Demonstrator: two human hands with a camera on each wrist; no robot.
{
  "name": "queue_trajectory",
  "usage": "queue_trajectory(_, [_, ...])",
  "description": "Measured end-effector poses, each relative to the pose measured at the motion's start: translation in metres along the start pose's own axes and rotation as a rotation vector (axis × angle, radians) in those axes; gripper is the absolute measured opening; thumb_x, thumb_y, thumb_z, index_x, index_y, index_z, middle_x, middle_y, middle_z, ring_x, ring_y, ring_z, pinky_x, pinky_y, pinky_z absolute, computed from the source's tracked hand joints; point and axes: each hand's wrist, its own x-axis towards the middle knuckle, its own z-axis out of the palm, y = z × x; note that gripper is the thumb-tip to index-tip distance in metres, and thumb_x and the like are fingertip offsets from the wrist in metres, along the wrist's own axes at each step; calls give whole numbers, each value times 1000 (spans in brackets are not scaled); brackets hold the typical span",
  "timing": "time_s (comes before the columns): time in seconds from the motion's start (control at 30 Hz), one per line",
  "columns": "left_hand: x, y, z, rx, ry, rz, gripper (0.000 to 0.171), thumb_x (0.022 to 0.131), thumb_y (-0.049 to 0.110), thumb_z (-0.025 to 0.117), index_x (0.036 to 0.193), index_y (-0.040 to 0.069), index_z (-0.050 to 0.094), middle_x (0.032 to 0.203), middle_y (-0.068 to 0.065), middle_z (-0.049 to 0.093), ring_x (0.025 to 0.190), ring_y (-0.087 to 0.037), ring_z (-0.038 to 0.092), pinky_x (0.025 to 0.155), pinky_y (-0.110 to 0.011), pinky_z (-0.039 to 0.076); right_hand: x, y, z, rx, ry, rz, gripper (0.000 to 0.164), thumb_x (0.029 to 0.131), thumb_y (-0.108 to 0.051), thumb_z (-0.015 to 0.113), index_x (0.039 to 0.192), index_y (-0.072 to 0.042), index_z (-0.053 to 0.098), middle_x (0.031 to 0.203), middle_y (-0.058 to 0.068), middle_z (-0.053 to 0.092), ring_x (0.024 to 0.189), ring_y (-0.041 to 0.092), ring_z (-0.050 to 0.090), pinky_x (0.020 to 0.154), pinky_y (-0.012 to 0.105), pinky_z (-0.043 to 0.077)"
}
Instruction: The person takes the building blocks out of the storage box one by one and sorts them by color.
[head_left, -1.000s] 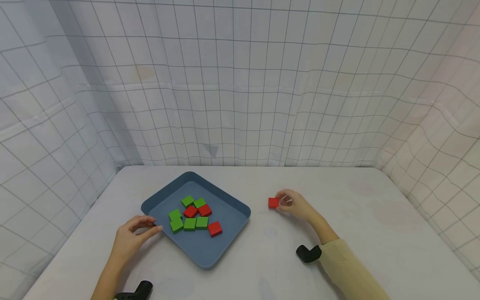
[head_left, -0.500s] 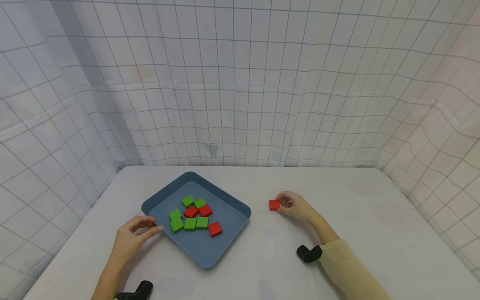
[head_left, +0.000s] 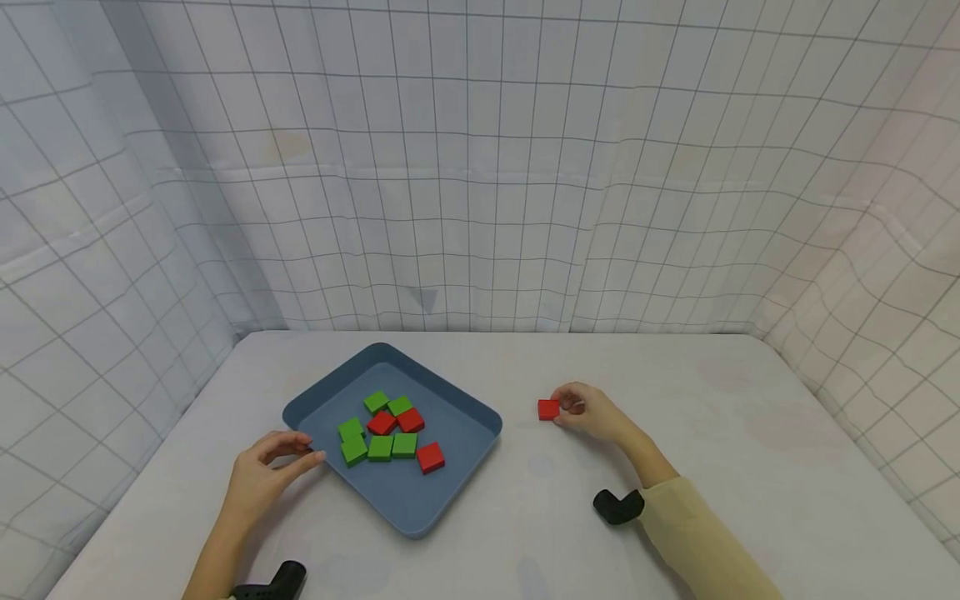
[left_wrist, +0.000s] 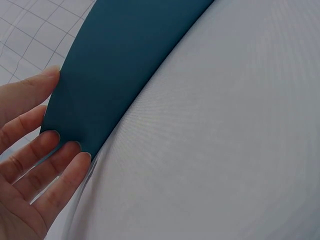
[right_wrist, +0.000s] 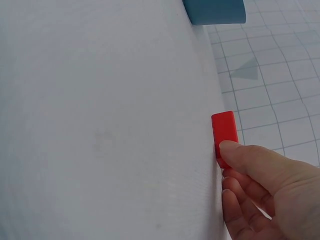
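Observation:
A blue-grey tray (head_left: 408, 504) lies turned cornerwise on the white table, left of centre in the head view. Inside it are several green blocks (head_left: 380, 448) and 3 red blocks (head_left: 431, 458). My left hand (head_left: 257, 482) is at the tray's left side; in the left wrist view its fingertips (left_wrist: 82, 162) touch the outer wall, fingers fairly straight. Right of the tray, my right hand (head_left: 594, 412) pinches a red block (head_left: 547, 410) between thumb and fingers, low over the table. The right wrist view shows the thumb on the flat red block (right_wrist: 224, 127), its lower end covered.
White grid-patterned cloth (head_left: 480, 208) encloses the table (head_left: 712, 467) at the back and on both sides. A black wrist-worn piece (head_left: 618, 507) sits by the right sleeve, and another black piece (head_left: 281, 581) by the left wrist.
My right hand with the red block came very slightly nearer and lower early on, then held still. The left hand, the tray and its blocks stay in place.

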Motion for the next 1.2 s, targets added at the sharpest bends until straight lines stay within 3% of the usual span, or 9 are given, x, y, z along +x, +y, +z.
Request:
queue_trajectory(0.5, [1,-1,-1,3,-10,-9,32,74,15,77,101,1,64,89,-4,63,79,2,57,73,-9,45,0,-1,-2,3,0,20,36,78,-8,72,108,2,57,96,10,58,89,23,54,80,33,50])
queue_trajectory(0.67, [1,-1,0,-1,-6,-13,32,74,14,77,100,1,65,89,-5,63,78,3,57,73,-9,46,2,-9,-1,20,72,2,36,80,-6,70,112,2,55,101,16,57,92,27,55,84,40,49])
queue_trajectory(0.83, [0,0,-1,-7,-3,-13,31,74,14,77,100,1,65,88,-3,63,78,3,56,73,-9,46,6,-32,1,62,131,-65,35,80,1,67,112,7,54,101,24,56,92,34,56,85,46,48])
queue_trajectory(1.03, [0,0,-2,-10,-7,-4,32,75,14,76,100,-1,64,88,-2,63,78,2,57,72,-8,46,7,-79,5,146,95,-124,35,79,7,65,112,13,52,98,27,53,93,44,53,85,54,46])
queue_trajectory(1.2, [0,0,-1,-12,-11,-7,32,75,14,76,101,-1,64,89,-5,63,78,3,56,71,-8,46,17,-86,19,170,74,-183,35,80,5,65,113,12,52,99,27,54,92,41,55,83,49,48])
